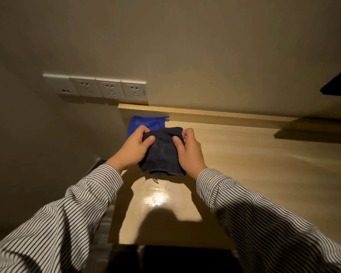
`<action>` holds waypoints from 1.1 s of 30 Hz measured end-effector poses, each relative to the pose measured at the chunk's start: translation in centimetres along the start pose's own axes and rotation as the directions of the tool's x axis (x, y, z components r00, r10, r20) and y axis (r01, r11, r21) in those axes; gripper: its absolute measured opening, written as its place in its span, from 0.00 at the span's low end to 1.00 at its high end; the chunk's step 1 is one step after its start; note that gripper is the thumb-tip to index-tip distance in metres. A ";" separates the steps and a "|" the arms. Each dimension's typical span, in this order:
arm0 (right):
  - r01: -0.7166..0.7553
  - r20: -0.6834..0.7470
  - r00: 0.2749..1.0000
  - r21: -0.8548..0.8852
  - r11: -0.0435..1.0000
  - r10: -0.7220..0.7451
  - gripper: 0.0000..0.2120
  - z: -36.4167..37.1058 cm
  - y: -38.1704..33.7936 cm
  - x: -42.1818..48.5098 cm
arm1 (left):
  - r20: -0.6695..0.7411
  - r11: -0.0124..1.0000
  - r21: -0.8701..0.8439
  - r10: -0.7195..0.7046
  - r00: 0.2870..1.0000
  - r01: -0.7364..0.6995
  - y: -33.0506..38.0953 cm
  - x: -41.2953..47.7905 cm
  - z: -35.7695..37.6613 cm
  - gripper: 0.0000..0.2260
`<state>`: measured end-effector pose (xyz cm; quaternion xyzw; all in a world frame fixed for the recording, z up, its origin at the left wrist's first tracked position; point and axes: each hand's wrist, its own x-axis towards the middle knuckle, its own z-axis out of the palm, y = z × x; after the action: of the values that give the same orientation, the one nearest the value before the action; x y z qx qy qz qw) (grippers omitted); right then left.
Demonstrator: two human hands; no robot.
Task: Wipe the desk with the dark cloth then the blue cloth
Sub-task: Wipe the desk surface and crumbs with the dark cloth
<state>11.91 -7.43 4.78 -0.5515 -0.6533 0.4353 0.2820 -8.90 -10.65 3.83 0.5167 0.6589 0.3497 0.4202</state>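
Note:
The dark cloth hangs bunched just above the light wooden desk, near its left side. My left hand grips the cloth's left upper edge, thumb on top. My right hand grips its right upper edge the same way. A loose thread dangles from the cloth's lower edge. The blue cloth lies flat on the desk's far left corner, behind my left hand and partly hidden by it.
A white row of wall sockets sits on the wall above the desk's left end. A raised wooden ledge runs along the desk's back. A dark object juts in at upper right. A dark shape lies at the desk's near edge.

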 end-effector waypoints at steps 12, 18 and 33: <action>-0.054 0.070 0.995 -0.289 0.956 0.077 0.12 6.0 3.9 -3.5 | -0.249 0.879 0.438 -0.086 0.965 0.191 -7.2 -4.5 0.2 0.24; 0.128 0.143 0.989 -0.634 0.762 -0.047 0.32 2.4 7.7 -10.2 | -0.113 0.765 0.643 0.128 0.985 -0.026 -7.7 -6.0 3.1 0.18; 0.160 0.161 0.986 -0.830 0.534 -0.045 0.49 3.9 12.6 -16.2 | 0.048 0.614 0.788 0.015 0.999 -0.047 -11.2 -3.6 5.8 0.35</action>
<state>18.30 -23.95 -6.29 -0.5525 -0.8287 0.0838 -0.0318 -7.51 -16.52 -7.84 0.6664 0.7286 0.0226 0.1569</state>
